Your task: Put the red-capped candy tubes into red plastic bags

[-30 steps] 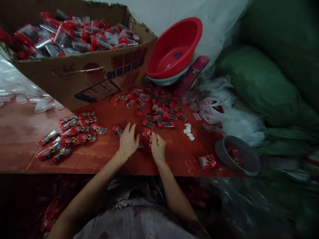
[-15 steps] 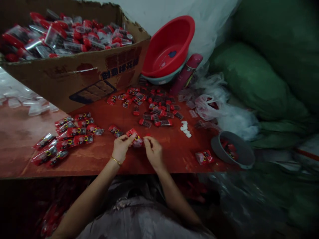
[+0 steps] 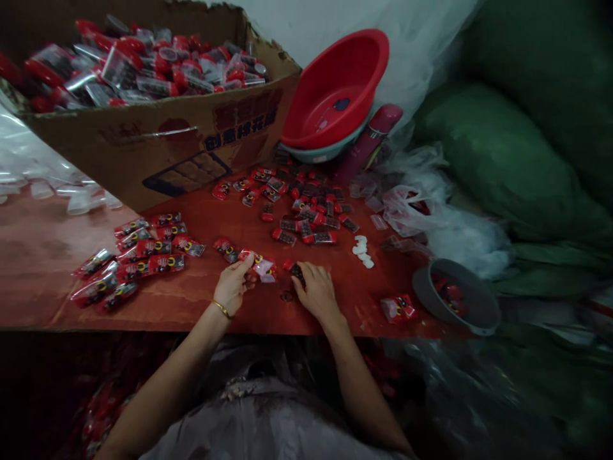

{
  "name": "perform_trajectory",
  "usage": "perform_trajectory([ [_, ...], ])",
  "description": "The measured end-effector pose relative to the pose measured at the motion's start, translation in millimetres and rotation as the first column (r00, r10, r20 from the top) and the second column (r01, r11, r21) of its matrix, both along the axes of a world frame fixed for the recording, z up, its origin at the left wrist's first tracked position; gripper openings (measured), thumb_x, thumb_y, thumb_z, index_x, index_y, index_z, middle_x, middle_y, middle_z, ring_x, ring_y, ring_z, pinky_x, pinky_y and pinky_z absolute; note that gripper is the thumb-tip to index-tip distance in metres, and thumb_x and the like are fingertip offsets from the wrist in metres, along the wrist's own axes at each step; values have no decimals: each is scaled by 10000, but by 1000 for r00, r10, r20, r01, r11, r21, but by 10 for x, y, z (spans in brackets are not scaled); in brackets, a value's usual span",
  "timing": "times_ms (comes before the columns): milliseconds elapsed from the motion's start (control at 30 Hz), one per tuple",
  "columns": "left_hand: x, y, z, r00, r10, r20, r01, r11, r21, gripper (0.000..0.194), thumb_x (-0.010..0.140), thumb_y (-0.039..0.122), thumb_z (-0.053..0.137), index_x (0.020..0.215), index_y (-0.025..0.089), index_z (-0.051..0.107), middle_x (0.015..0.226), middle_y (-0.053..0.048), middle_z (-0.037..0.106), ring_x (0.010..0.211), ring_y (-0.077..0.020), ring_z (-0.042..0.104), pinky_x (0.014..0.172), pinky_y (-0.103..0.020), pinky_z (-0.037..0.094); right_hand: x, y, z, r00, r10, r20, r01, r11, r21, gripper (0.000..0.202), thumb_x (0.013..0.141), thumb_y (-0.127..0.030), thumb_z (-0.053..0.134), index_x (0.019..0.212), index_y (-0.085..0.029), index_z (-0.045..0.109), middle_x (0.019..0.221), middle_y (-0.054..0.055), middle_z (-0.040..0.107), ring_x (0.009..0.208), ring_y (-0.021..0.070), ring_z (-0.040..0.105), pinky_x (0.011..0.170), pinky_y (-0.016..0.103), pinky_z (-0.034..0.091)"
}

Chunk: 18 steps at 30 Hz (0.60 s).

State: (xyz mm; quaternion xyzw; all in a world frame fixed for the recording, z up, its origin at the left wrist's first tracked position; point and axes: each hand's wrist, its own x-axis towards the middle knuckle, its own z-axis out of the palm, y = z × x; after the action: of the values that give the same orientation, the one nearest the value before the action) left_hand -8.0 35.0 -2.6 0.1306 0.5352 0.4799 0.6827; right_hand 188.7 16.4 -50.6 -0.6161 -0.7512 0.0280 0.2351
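Note:
Between the thumb and fingers of my left hand (image 3: pixel 233 286) is a small red printed plastic packet (image 3: pixel 262 266), its clear end pointing right. My right hand (image 3: pixel 316 287) is closed over a small red-capped clear tube (image 3: pixel 295 271) with dark contents, low at the table. Part of that tube is hidden under the fingers. A wrapped red tube (image 3: pixel 225 250) lies just beyond my left hand. Farther left, several wrapped tubes (image 3: pixel 148 255) lie in a group. Loose red-capped tubes (image 3: pixel 311 217) are heaped ahead of my hands.
A cardboard box (image 3: pixel 191 137) full of red-capped tubes stands at the back left. Behind the heap lean a red basin (image 3: pixel 335 96) and a pink flask (image 3: pixel 368 144). To the right are white pieces (image 3: pixel 363 251), a red packet pile (image 3: pixel 399 308) and a grey bowl (image 3: pixel 426 287).
My right hand has moved off the packet to the right and closed over a red-capped tube. The left hand still holds the packet. The view has shifted slightly.

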Motion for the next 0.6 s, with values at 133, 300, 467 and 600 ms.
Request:
perform_trajectory([
  [133,-12,-25,50,1000,-9,-1,9,1000,-3,549,309,507,834,584,149,523,478,51,538,427,-61,482,432,-182,361,-18,-148,114,913,-27,-408,2,998,-60,349,887,-321,361,1044,-121,600,774,97,673,642,194,620,643,330,502],
  [300,35,-67,68,995,-85,-50,89,994,71,521,358,522,819,595,124,582,499,29,560,433,-54,473,429,-175,348,-131,-430,354,700,-41,-713,-236,929,-285,328,882,-380,418,1029,-157,608,531,-39,530,376,90,487,432,216,451],
  [467,41,-101,45,984,-126,-123,144,979,147,481,400,514,810,589,113,624,511,19,568,440,-49,458,451,-182,357,-181,-441,465,670,-62,-740,-300,889,-346,307,838,-375,480,984,-155,636,566,-27,542,372,70,481,382,186,417],
  [600,22,-122,36,977,-162,-141,187,965,183,441,435,498,808,566,115,631,503,14,568,454,-57,466,468,-192,371,-211,-359,443,575,-164,-802,-353,835,-423,348,803,-428,509,945,-140,642,538,-37,531,341,55,455,352,170,389],
])
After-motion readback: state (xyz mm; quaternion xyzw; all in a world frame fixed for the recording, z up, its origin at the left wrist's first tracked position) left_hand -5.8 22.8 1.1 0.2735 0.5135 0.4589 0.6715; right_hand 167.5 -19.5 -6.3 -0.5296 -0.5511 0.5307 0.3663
